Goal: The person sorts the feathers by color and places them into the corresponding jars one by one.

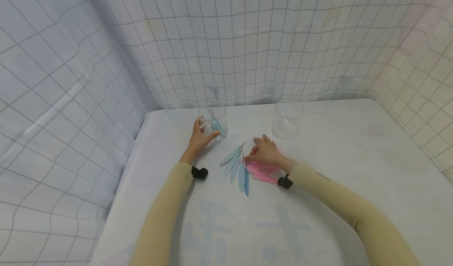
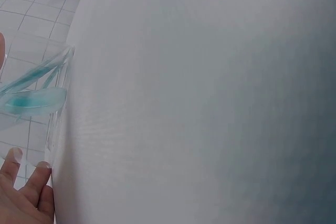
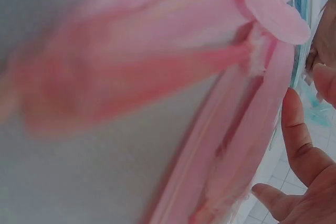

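My left hand (image 1: 199,140) holds a clear round jar (image 1: 222,116) at the left, its thumb on the near side and its fingers round the far side. Inside the jar lean blue feathers (image 2: 39,100) with pale quills. Nearer the table's middle, several light blue feathers (image 1: 233,169) lie loose in a fan. My right hand (image 1: 263,151) is low over the quill ends, beside and partly above a pile of pink feathers (image 1: 262,169). In the right wrist view, its thumb and fingers (image 3: 296,124) are spread apart, next to the pink feathers.
A second clear jar (image 1: 286,128) stands upright at the back right of the white-covered table (image 1: 347,148). Grid-patterned curtains (image 1: 255,54) hang at the back and on both sides.
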Tool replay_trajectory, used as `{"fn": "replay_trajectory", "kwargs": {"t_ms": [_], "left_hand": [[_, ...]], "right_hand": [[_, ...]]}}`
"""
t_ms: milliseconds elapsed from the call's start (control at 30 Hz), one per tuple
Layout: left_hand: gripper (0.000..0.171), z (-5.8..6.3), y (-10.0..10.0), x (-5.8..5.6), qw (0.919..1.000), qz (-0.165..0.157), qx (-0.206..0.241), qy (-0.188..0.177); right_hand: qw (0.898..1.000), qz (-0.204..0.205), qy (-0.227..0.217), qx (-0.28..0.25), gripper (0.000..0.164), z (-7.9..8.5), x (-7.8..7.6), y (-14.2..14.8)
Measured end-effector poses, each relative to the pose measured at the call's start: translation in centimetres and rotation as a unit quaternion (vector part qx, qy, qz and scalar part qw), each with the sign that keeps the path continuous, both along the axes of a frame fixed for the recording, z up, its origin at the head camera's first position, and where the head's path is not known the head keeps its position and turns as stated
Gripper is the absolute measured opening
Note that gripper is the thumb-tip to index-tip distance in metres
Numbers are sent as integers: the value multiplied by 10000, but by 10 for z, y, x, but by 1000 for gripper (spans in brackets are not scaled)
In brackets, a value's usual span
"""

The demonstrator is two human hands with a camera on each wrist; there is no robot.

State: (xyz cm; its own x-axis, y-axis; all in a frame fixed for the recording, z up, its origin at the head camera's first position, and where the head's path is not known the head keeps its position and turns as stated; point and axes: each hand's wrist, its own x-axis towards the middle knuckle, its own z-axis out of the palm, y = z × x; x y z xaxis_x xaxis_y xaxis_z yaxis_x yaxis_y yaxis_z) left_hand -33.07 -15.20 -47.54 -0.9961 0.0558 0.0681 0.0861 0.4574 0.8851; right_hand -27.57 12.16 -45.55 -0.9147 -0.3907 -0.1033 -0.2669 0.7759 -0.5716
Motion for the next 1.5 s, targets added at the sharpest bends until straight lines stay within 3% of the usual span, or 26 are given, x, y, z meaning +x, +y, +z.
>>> {"fn": "replay_trajectory", "kwargs": {"t_ms": [300,633,967,1500], "left_hand": [[95,-6,1,0,9999,-56,95,42],[93,-8,2,0,9999,20,60,137],[93,-8,1,-3,9998,5,130,163],[93,-3,3,-1,9995,-3,127,281]], "right_hand": [[9989,23,2,466,35,-1,9,-4],[9989,-295,-35,362,34,-1,17,-11],[9983,-434,71,375,30,-2,15,-13],[9975,-628,-137,296,22,-4,11,-18]]}}
